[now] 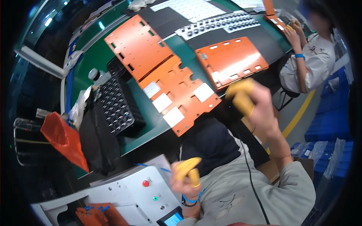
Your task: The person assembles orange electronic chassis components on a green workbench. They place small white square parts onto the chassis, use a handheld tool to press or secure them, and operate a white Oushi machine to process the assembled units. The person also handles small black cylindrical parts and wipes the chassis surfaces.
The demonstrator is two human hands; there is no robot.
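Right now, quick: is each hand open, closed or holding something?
Left hand: fingers bent, nothing visible in the grip; open or closed can't be told.
Right hand: blurred, nothing visible in the grip; open or closed can't be told.

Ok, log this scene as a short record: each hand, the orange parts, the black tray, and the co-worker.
Left hand: left hand, yellow finger covers, bent fingers, beside the grey machine
Right hand: right hand, yellow finger covers, motion-blurred, near the slotted orange cover; contact unclear
Orange parts: two-part orange panel with white patches, left of the cover
Tray: black tray, left of the panel
Co-worker: upper right, co-worker's hands at another orange part
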